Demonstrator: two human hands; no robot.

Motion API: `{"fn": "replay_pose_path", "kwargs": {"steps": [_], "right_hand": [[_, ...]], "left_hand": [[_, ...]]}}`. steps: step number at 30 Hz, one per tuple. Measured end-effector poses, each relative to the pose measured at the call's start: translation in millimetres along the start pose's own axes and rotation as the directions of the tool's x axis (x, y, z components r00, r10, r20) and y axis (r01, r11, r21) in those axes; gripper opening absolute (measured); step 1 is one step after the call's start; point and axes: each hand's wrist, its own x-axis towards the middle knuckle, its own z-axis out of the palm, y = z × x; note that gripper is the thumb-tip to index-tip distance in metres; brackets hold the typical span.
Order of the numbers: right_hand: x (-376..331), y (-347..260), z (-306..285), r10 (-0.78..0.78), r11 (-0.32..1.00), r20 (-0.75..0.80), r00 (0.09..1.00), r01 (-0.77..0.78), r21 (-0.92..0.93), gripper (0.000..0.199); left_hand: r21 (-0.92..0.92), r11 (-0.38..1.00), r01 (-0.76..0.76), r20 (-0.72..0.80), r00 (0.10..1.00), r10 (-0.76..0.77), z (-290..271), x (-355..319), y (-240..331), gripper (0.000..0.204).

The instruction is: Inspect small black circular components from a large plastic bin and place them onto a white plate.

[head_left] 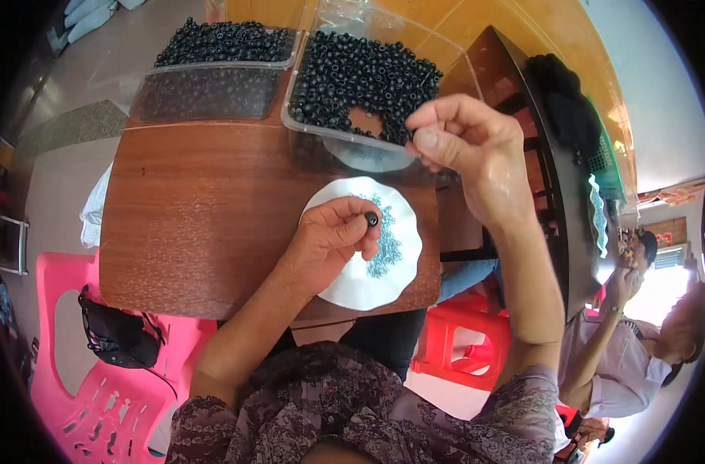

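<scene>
My left hand (333,236) pinches one small black bead (372,219) between thumb and forefinger, above a white scalloped dish (352,290) holding a heap of tiny blue-green bits (387,247). My right hand (464,143) hovers with its fingers pinched together at the near right edge of a clear plastic tray (344,143) filled with black beads (360,73); whether it holds a bead is hidden. A second clear tray (205,93) of black beads stands to the left of the first.
Everything rests on a brown wooden board (198,216). A pink plastic chair (105,387) with a black bag (116,336) sits at lower left, a red stool (460,344) at lower right. Another person (631,348) sits at the far right beside a dark table (546,155).
</scene>
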Motion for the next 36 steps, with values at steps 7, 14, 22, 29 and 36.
{"fn": "replay_pose_path", "kwargs": {"steps": [7,14,22,29,36], "right_hand": [[-71,23,24,0.175,0.911,0.036,0.984,-0.176,0.373,0.013],[-111,53,33,0.159,0.915,-0.094,0.983,-0.111,0.387,0.015],[-127,66,38,0.172,0.931,-0.102,0.980,-0.128,0.341,0.015],[-128,75,44,0.176,0.896,-0.105,0.979,-0.115,0.428,0.016],[-128,82,41,0.268,0.813,-0.002,0.963,-0.225,0.538,0.017]], "left_hand": [[-0.103,0.994,-0.042,-0.003,0.999,0.042,26,-30,-4,0.019],[-0.161,0.987,-0.016,-0.062,0.998,0.006,24,-48,-22,0.019],[0.011,0.999,-0.037,-0.173,0.984,0.038,32,-56,-27,0.016],[0.056,0.994,-0.096,-0.212,0.972,0.105,35,-58,-33,0.014],[0.116,0.989,-0.091,-0.226,0.967,0.115,34,-59,-37,0.014]]}}
